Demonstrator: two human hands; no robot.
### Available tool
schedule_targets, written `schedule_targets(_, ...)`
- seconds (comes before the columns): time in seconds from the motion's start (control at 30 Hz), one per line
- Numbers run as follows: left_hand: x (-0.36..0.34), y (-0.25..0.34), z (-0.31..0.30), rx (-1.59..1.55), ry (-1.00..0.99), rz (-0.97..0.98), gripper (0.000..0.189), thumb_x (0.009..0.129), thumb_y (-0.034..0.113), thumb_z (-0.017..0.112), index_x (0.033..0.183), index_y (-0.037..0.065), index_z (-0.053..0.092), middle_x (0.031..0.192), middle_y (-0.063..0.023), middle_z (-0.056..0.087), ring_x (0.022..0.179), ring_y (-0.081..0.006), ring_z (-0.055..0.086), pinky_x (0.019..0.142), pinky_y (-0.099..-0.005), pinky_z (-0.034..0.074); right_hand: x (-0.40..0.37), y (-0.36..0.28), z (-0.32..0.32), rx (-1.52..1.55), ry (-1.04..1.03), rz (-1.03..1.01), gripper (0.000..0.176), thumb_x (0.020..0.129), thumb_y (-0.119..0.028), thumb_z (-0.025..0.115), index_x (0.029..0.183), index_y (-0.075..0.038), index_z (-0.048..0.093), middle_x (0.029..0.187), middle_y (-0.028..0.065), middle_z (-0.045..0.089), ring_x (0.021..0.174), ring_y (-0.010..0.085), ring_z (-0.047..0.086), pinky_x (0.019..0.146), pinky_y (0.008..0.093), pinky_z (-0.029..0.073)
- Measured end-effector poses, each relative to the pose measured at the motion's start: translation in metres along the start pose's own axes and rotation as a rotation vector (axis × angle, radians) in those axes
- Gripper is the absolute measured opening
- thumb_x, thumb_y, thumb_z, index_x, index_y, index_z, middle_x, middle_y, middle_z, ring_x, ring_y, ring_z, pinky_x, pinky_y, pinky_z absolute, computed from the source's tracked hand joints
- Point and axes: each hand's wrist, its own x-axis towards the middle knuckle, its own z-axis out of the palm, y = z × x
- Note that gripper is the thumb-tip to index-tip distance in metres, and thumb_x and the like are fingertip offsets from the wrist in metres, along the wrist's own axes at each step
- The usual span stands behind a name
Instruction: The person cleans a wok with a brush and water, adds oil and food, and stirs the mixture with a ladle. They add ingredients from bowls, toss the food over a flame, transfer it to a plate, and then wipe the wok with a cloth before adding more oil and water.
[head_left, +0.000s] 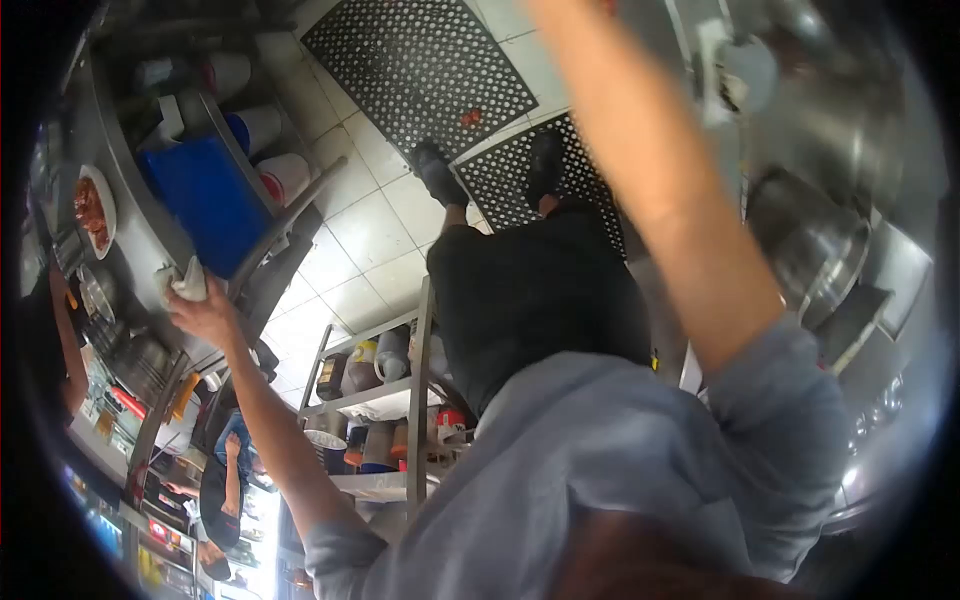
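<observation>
My left hand is closed around a crumpled white cloth at the edge of the steel counter on the left. Beside it, below the counter top, lies a flat blue surface. Farther along the counter, an oval white plate bears reddish food that looks like meat. My right forearm, blurred by motion, stretches up past the top edge of the view. The right hand itself is out of sight.
Perforated black mats cover part of the tiled floor. A metal shelf rack with bottles and containers stands near my left leg. Steel pans are at the right. Another person stands at lower left; someone's arm shows at far left.
</observation>
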Motion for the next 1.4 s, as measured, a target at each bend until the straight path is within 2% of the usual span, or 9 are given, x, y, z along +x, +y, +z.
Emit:
schedule_targets(0.07,0.001,-0.015,0.009,0.021,0.025,0.062,0.076,0.072,0.043,0.072,0.13,0.004,0.041,0.11,-0.0242,0.051,0.099,-0.04,0.05,0.086,-0.05,0.039,0.094,-0.015,0.066,0.037,0.013,-0.112,0.045,0.091,-0.028,0.043,0.121,0.004,0.055,0.136,0.0182,0.046,0.125,0.0286,0.043,0.105,0.0346,0.032)
schedule_targets(0.1,0.001,-0.021,0.012,0.036,0.045,0.127,0.074,0.073,0.037,0.074,0.13,0.002,0.041,0.114,-0.0246,0.052,0.102,-0.0394,0.051,0.088,-0.0504,0.04,0.07,0.069,0.203,0.09,-0.061,0.087,0.043,0.09,-0.025,0.041,0.119,0.003,0.057,0.138,0.0179,0.043,0.125,0.0339,0.042,0.106,0.0374,0.032)
schedule_targets(0.13,0.003,-0.016,0.008,-0.059,-0.011,0.091,0.074,0.074,0.036,0.074,0.13,0.001,0.041,0.117,-0.0245,0.051,0.107,-0.0386,0.05,0.091,-0.0492,0.04,0.001,0.089,0.24,-0.421,-0.491,-0.044,0.046,0.089,-0.02,0.044,0.131,-0.001,0.046,0.14,0.0172,0.04,0.13,0.031,0.037,0.104,0.0429,0.034)
schedule_targets(0.23,-0.001,-0.007,0.002,-0.005,-0.025,-0.027,0.077,0.076,0.036,0.073,0.135,0.002,0.037,0.13,-0.0225,0.046,0.122,-0.0338,0.044,0.102,-0.0431,0.038,-0.08,0.099,0.311,-0.405,-0.695,0.306,0.044,0.079,-0.011,0.058,0.123,-0.006,0.057,0.133,0.0209,0.047,0.123,0.0298,0.046,0.103,0.0533,0.03)
schedule_targets(0.37,-0.008,-0.121,0.002,0.024,-0.204,0.025,0.066,0.086,0.034,0.063,0.137,0.004,0.034,0.126,-0.0208,0.05,0.107,-0.0312,0.057,0.087,-0.0396,0.053,0.023,0.115,0.376,-0.159,-0.32,0.37,0.042,0.078,-0.008,0.058,0.12,-0.011,0.056,0.119,0.0193,0.053,0.118,0.0354,0.046,0.095,0.0519,0.036)
schedule_targets(0.43,-0.006,-0.109,-0.019,0.834,-0.197,0.714,0.068,0.087,0.036,0.061,0.138,0.004,0.031,0.127,-0.0209,0.049,0.109,-0.0347,0.056,0.087,-0.0447,0.053,0.078,0.129,0.394,-0.267,-0.162,0.296,0.049,0.077,-0.009,0.06,0.125,-0.013,0.051,0.115,0.0178,0.05,0.113,0.0351,0.047,0.093,0.0508,0.037)
schedule_targets(0.57,-0.046,-0.106,0.034,0.79,-0.237,0.615,0.067,0.087,0.037,0.06,0.138,0.003,0.032,0.127,-0.0209,0.049,0.109,-0.0351,0.056,0.087,-0.045,0.052,0.149,0.165,0.44,-0.289,-0.045,0.152,0.04,0.082,-0.008,0.054,0.121,-0.016,0.053,0.108,0.0159,0.048,0.106,0.0338,0.047,0.088,0.0478,0.037)
schedule_targets(0.97,-0.104,-0.118,0.073,0.542,-0.281,0.255,0.066,0.088,0.038,0.059,0.137,0.003,0.034,0.127,-0.0211,0.049,0.11,-0.0366,0.054,0.088,-0.0462,0.05,0.208,0.18,0.475,-0.485,-0.021,-0.133,0.028,0.081,-0.012,0.057,0.109,-0.014,0.063,0.103,0.0095,0.048,0.099,0.026,0.045,0.084,0.0409,0.035)
schedule_targets(1.4,-0.056,-0.1,0.023,-0.039,-0.079,-0.061,0.064,0.088,0.04,0.058,0.136,0.002,0.037,0.126,-0.0213,0.049,0.111,-0.0384,0.053,0.089,-0.0475,0.048,0.139,0.06,0.337,-0.023,0.17,0.312,0.029,0.066,-0.033,0.074,0.091,-0.021,0.068,0.101,0.0143,0.053,0.099,0.0325,0.048,0.084,0.0476,0.04)
